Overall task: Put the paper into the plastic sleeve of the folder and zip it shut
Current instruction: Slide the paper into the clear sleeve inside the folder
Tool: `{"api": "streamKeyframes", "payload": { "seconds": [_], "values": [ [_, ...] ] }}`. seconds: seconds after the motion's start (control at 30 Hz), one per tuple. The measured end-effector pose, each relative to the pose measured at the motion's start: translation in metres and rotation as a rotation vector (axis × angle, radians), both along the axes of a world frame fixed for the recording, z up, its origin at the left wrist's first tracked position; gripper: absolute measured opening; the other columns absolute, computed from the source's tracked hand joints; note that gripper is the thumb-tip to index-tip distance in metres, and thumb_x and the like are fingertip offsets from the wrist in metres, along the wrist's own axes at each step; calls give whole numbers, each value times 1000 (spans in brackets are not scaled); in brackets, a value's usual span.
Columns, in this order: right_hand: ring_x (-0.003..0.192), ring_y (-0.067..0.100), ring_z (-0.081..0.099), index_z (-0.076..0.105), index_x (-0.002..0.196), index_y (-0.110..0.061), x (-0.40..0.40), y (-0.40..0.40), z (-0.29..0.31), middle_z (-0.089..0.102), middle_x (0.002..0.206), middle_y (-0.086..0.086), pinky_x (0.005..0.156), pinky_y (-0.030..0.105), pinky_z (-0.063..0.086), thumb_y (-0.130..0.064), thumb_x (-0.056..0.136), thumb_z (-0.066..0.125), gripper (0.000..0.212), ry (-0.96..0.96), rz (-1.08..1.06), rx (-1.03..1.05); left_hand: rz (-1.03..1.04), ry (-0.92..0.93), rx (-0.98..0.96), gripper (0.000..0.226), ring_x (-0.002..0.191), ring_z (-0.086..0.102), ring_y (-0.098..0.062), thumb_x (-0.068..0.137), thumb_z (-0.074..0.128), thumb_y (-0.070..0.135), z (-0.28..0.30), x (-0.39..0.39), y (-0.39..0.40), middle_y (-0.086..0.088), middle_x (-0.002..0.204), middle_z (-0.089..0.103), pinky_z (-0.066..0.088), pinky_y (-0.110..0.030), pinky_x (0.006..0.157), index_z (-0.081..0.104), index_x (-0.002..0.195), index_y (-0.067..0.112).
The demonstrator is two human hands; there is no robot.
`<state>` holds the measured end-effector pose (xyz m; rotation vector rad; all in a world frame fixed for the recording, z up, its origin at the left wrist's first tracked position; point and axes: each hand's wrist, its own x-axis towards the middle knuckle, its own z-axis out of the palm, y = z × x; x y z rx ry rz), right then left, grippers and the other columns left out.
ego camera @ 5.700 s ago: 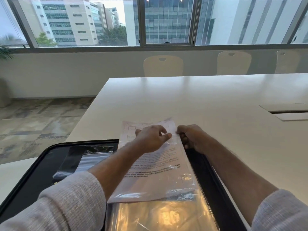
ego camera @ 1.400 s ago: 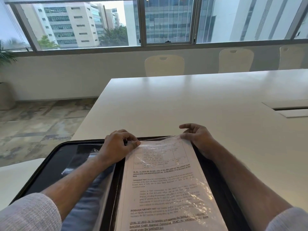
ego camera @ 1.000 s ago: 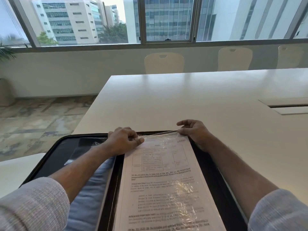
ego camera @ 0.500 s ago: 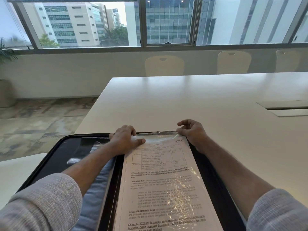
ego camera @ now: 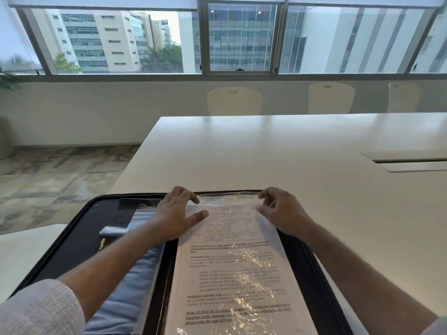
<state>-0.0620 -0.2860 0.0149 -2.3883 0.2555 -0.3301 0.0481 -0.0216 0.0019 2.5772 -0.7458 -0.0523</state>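
The paper [ego camera: 238,269] now lies fully inside the plastic sleeve [ego camera: 271,240], no longer projecting past its top. Both hands release their pinch: left hand [ego camera: 175,215] and right hand [ego camera: 283,211] now spread loosely at the sleeve's top edge.

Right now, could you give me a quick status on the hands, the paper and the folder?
Left hand and right hand open, fingertips at the plastic sleeve top edge. Paper inside sleeve. Folder lies open, unzipped. Nothing in the way.

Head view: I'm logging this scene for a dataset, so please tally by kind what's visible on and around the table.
Hands: 2, left hand and right hand
Printed paper in the plastic sleeve: 1
Black folder: 1
Table: 1
Chairs: 3
Total: 8
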Motion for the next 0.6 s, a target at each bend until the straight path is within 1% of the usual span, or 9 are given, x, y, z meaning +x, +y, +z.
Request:
{"api": "streamKeyframes", "payload": {
  "seconds": [0.03,0.1,0.17,0.2,0.23,0.3,0.4,0.5,0.6],
  "values": [
    [85,9,58,61,111,-21,-9,6,-2,63,97,-5,69,18,42,-30,87,67,26,32,24,-20,-32,-1,8,45,129,38,-16,85,59,62,2,-10,7,8,133,38,32,-40,109,52,119,34],
    [108,13,55,54,127,-21,-26,16,-4,59,120,-6,87,23,43,-36,88,66,44,85,44,-58,-80,15,34,49,133,35,-13,84,59,63,5,-31,22,12,138,35,31,-39,112,50,125,38],
    [126,17,47,45,138,-22,-42,26,-5,50,139,-6,102,33,39,-45,85,67,61,143,40,-89,-116,67,82,60,135,32,-10,81,58,68,5,-51,41,17,144,28,31,-41,114,45,133,41],
    [131,18,42,40,141,-24,-49,30,-5,45,145,-6,107,38,36,-51,84,66,69,176,35,-105,-130,95,107,67,136,30,-9,80,56,72,5,-60,52,19,146,25,29,-41,115,41,137,42],
    [134,19,39,36,144,-24,-56,35,-4,41,149,-6,109,41,33,-58,82,64,76,213,28,-121,-143,118,126,72,138,28,-9,78,54,75,5,-69,63,21,148,22,27,-39,116,37,141,43],
    [139,18,33,30,147,-25,-69,42,-4,34,154,-7,112,43,28,-68,79,58,86,289,15,-171,-154,149,145,83,142,23,-8,74,47,82,3,-84,83,22,154,17,22,-39,118,30,146,44],
    [144,16,22,22,151,-26,-89,54,-5,23,159,-6,118,43,19,-75,78,51,92,356,8,-230,-134,152,198,95,149,7,-8,71,38,89,0,-104,101,21,162,5,13,-41,122,20,153,43],
    [147,16,16,18,152,-28,-112,71,-9,18,161,-7,119,44,14,-74,79,50,92,322,-13,-204,-137,152,249,105,147,-11,-1,65,28,96,-4,-121,110,23,161,-10,2,-42,123,8,154,45],
    [147,14,9,15,151,-32,-135,85,-15,16,160,-10,117,41,8,-76,78,47,92,275,-4,-193,-163,123,277,110,140,-24,4,61,19,100,-9,-134,113,25,157,-18,-12,-33,115,1,154,46]
  ]
}}
